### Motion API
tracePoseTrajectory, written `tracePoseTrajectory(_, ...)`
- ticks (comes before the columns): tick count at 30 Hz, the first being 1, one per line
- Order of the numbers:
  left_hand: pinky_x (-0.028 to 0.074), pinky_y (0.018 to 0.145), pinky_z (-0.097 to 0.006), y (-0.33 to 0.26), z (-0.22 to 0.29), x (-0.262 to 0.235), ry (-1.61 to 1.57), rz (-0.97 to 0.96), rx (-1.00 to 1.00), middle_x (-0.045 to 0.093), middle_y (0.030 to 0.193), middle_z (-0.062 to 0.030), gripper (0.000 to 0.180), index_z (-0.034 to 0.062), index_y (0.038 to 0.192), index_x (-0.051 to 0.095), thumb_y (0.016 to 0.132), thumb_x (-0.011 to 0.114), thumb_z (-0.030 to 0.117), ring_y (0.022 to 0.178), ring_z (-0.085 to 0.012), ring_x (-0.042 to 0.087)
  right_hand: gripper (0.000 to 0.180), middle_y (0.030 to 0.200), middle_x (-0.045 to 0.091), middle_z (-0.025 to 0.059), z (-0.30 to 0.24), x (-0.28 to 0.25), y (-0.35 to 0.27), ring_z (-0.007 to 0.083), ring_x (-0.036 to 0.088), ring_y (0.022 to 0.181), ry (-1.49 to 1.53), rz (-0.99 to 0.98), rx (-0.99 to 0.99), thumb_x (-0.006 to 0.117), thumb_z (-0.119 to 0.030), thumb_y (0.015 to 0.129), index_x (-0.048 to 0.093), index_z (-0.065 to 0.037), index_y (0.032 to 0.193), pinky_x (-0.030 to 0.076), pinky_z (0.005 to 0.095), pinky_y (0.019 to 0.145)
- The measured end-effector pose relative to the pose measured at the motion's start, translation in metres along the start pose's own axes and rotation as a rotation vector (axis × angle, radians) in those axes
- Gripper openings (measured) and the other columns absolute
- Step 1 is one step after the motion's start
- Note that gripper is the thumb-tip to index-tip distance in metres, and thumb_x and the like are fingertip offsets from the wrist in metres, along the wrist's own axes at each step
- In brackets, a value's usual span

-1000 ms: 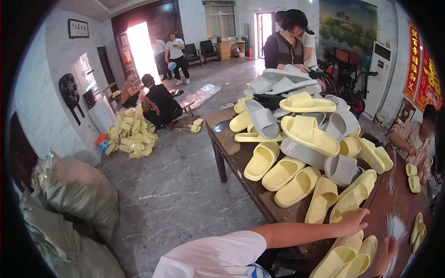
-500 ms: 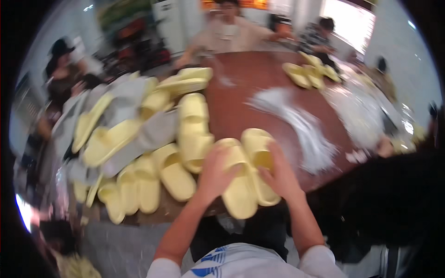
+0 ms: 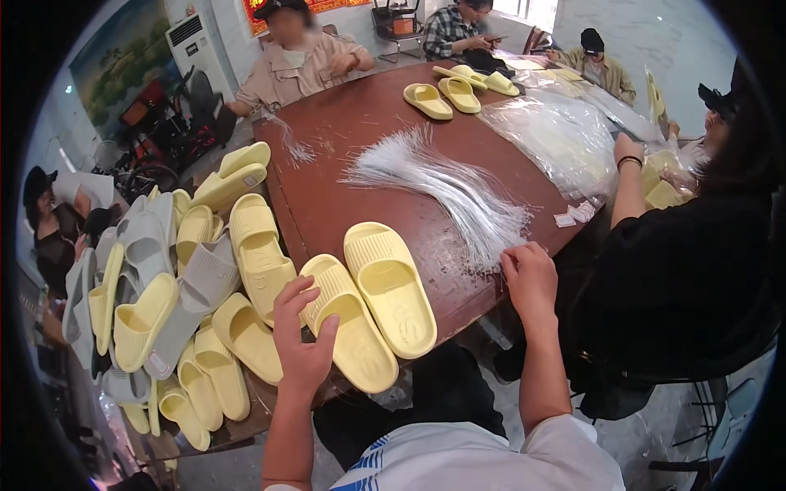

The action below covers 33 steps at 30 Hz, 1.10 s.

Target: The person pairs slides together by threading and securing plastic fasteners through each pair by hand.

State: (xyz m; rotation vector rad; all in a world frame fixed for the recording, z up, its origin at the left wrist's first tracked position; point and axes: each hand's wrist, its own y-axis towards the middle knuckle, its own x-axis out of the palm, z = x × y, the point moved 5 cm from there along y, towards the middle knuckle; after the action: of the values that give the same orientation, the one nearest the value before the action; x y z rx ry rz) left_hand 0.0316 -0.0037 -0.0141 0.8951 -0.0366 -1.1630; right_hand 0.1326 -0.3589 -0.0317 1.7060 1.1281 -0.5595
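Left hand (image 3: 301, 340), fingers spread, touching nearer yellow slipper (image 3: 348, 321); right hand (image 3: 530, 277), loosely curled and holding nothing, resting on white plastic ties (image 3: 458, 192).

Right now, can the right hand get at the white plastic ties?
Probably yes. The right hand already rests at the near end of the bundle of white plastic ties, fingers on the strands, with nothing lying between them.

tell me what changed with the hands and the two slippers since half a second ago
The right hand let go of the right slipper and moved right to the white strands. The left hand stayed on the left slipper. Both slippers still lie side by side on the table; the slipper pile is unchanged.
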Motion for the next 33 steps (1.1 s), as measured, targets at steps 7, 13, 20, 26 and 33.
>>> tracePoseTrajectory(7, 0.041, 0.110, -0.047, 0.000, 0.019, 0.021, -0.025, -0.061, 0.090, 0.059, 0.131, -0.0160, 0.044, 0.0042, 0.120, 0.060, 0.079, 0.075, 0.001, 0.126, -0.0337, 0.055, 0.020, 0.086, 0.065, 0.0128, -0.009, -0.024, -0.017, 0.0291, 0.065, 0.078, 0.238, 0.144, -0.024, 0.069, -0.020, 0.093, 0.072, 0.000, 0.093, 0.050, 0.0393, 0.071)
tracePoseTrajectory(13, 0.040, 0.111, -0.048, 0.003, 0.034, 0.044, -0.006, -0.154, 0.120, 0.063, 0.123, -0.0148, 0.041, 0.0044, 0.117, 0.062, 0.078, 0.076, 0.001, 0.122, -0.0359, 0.057, 0.026, 0.078, 0.067, 0.0172, 0.031, -0.027, -0.054, 0.0335, 0.065, 0.070, 0.327, -0.040, 0.442, 0.069, -0.026, 0.094, 0.071, 0.000, 0.087, 0.051, 0.0413, 0.065)
tracePoseTrajectory(20, 0.045, 0.103, -0.041, -0.004, 0.059, 0.081, -0.045, -0.308, 0.190, 0.063, 0.121, -0.0154, 0.036, 0.0031, 0.117, 0.060, 0.083, 0.069, -0.003, 0.117, -0.0315, 0.060, 0.026, 0.070, 0.064, 0.0119, 0.049, -0.002, -0.092, 0.0190, 0.061, 0.062, 0.328, -0.363, 0.154, 0.068, -0.022, 0.096, 0.071, 0.002, 0.088, 0.048, 0.0316, 0.061)
tracePoseTrajectory(26, 0.051, 0.082, -0.032, -0.060, 0.083, 0.121, -0.457, -0.581, -0.149, 0.064, 0.106, -0.0094, 0.029, 0.0023, 0.120, 0.059, 0.092, 0.067, 0.002, 0.090, -0.0185, 0.063, 0.021, 0.072, 0.066, 0.0098, 0.052, -0.022, -0.113, 0.0165, 0.060, 0.064, 0.778, -0.687, 0.211, 0.071, -0.020, 0.095, 0.073, 0.000, 0.088, 0.047, 0.0282, 0.061)
tracePoseTrajectory(33, 0.032, 0.048, -0.021, -0.101, 0.082, 0.208, -1.055, -0.983, -1.143, 0.049, 0.080, 0.0022, 0.031, 0.0033, 0.119, 0.056, 0.108, 0.050, 0.032, 0.057, -0.0058, 0.041, 0.016, 0.070, 0.065, 0.0077, 0.046, -0.030, -0.142, 0.0127, 0.059, 0.064, 0.984, -1.076, -0.002, 0.068, -0.010, 0.096, 0.072, 0.001, 0.086, 0.045, 0.0276, 0.060)
